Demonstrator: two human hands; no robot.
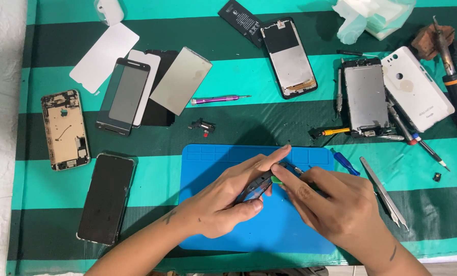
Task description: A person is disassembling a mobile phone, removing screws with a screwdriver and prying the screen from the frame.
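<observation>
My left hand (223, 202): pinching a small dark part (256, 186)
My right hand (335, 204): gripping a tool (289, 167)
Under both: blue mat (213, 163)

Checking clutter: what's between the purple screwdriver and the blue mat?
In the head view, a small black phone part lies on the striped cloth between the purple screwdriver and the blue mat.

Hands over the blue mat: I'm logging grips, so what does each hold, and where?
The left hand pinches a small dark part by its near end. The right hand grips a thin tool near its tip, at a green piece.
</observation>
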